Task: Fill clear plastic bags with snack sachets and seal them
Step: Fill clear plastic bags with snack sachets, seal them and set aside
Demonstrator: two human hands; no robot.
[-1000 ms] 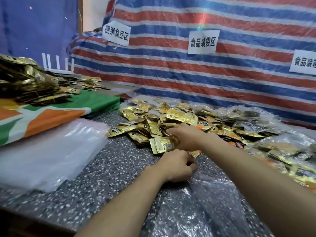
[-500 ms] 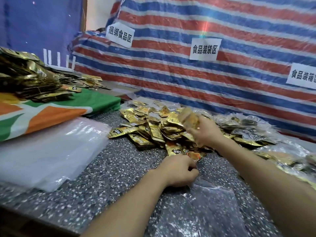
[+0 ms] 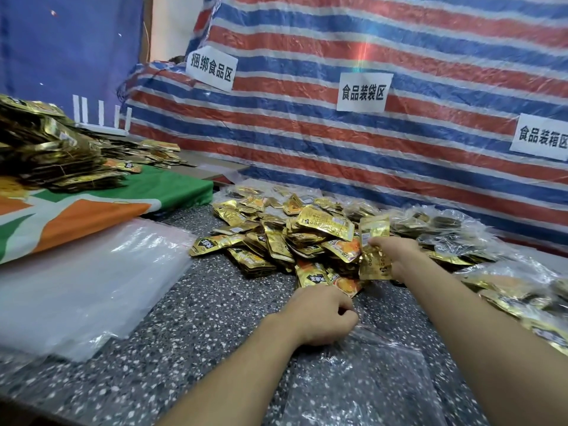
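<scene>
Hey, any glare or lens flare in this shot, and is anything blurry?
Head view: a rainbow flare streak crosses the striped tarp above the middle sign; white glare sits on the stack of clear bags and on the bag the left hand pinches; the sachets glint; the wide lens bows the stripes; nothing looks badly blurred.

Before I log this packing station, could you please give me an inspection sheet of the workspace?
Surface: dark speckled countertop.
Job's things: loose sachet pile at centre; clear bag lying flat nearest the person; stack of empty bags at left; filled bags at right.
Clutter: green and orange cloth bearing another sachet heap.
Hands: left hand pinches the clear bag's mouth; right hand grips gold sachets at the pile's edge.
Cables: nothing seen.
Surroundings: striped tarp with three paper signs; blue sheet at far left.
</scene>
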